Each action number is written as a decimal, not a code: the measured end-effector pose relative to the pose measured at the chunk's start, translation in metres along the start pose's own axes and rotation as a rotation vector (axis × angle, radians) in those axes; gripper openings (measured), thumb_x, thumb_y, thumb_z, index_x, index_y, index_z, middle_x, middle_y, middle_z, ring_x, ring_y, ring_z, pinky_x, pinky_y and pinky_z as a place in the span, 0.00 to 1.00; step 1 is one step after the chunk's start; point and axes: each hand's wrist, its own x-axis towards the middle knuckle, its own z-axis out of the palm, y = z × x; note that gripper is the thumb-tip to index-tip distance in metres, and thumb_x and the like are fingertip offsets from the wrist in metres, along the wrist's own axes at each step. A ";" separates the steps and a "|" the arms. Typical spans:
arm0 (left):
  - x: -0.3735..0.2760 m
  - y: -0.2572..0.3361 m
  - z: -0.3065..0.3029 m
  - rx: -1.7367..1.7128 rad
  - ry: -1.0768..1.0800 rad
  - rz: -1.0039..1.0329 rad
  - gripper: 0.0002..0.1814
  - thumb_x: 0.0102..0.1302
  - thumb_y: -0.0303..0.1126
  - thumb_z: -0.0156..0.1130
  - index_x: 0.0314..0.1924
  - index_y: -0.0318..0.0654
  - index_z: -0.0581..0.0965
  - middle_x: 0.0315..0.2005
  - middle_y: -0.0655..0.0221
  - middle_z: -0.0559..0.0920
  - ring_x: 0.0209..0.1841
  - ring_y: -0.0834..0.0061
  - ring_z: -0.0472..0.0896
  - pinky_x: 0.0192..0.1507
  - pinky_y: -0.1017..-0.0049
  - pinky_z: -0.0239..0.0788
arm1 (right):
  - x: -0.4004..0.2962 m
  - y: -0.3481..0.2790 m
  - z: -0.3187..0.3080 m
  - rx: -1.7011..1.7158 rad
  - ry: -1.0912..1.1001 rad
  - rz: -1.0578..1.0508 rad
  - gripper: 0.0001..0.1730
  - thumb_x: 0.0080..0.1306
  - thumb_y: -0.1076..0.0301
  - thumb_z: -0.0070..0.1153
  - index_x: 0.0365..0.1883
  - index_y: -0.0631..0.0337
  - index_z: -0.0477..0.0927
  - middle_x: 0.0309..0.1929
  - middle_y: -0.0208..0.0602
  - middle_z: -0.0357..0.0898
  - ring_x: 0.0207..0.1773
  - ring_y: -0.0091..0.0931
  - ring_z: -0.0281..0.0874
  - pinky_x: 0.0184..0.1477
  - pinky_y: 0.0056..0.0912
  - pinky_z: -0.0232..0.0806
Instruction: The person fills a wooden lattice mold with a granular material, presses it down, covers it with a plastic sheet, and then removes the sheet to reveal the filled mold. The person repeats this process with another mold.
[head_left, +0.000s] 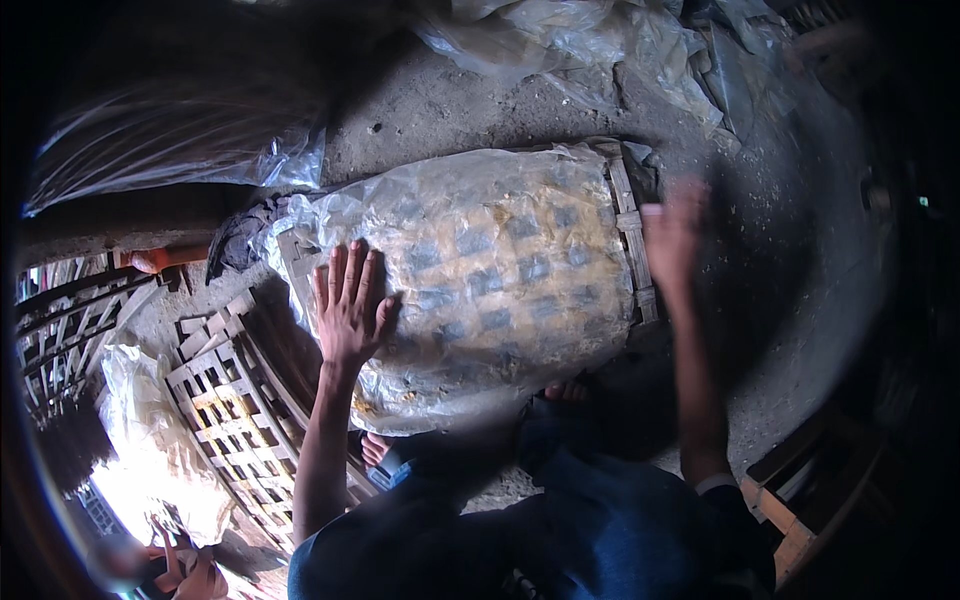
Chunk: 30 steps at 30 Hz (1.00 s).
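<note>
A clear plastic sheet (510, 277) lies spread over a woven slatted tray, whose right edge (634, 232) shows beyond the plastic. My left hand (349, 307) rests on the left part of the sheet, fingers spread and palm down. Blurred, my right hand (675, 232) is just past the tray's right edge, above the floor; how its fingers are set is unclear. Through the plastic a checkered weave and yellowish smears show. Dark cloth (244, 232) is bunched beside the tray's left end.
Stacked slatted trays (240, 420) lie at the lower left, beside crumpled plastic (142, 405). Another person (180, 566) is at the bottom left. More plastic sheeting (570, 37) lies on the floor at the top. A wooden frame (780, 517) stands at the lower right.
</note>
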 end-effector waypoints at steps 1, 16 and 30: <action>0.003 0.001 -0.001 0.001 0.008 0.012 0.40 0.78 0.63 0.44 0.80 0.45 0.62 0.81 0.61 0.58 0.84 0.53 0.48 0.82 0.47 0.32 | 0.000 -0.050 0.000 0.262 -0.103 -0.056 0.38 0.71 0.73 0.59 0.79 0.60 0.62 0.82 0.52 0.55 0.85 0.46 0.50 0.84 0.51 0.44; 0.010 0.008 0.005 -0.067 0.028 0.022 0.40 0.78 0.64 0.42 0.80 0.48 0.61 0.82 0.63 0.57 0.84 0.54 0.48 0.82 0.46 0.30 | 0.005 0.154 0.012 -0.398 -0.037 0.214 0.38 0.79 0.39 0.44 0.79 0.52 0.64 0.83 0.48 0.54 0.85 0.46 0.49 0.77 0.73 0.44; 0.004 0.001 0.008 -0.005 -0.008 0.020 0.40 0.78 0.64 0.41 0.80 0.48 0.62 0.82 0.63 0.56 0.84 0.54 0.47 0.82 0.47 0.31 | -0.048 -0.207 0.043 0.472 -0.600 -0.448 0.44 0.75 0.50 0.57 0.83 0.55 0.55 0.86 0.44 0.46 0.87 0.33 0.44 0.85 0.56 0.35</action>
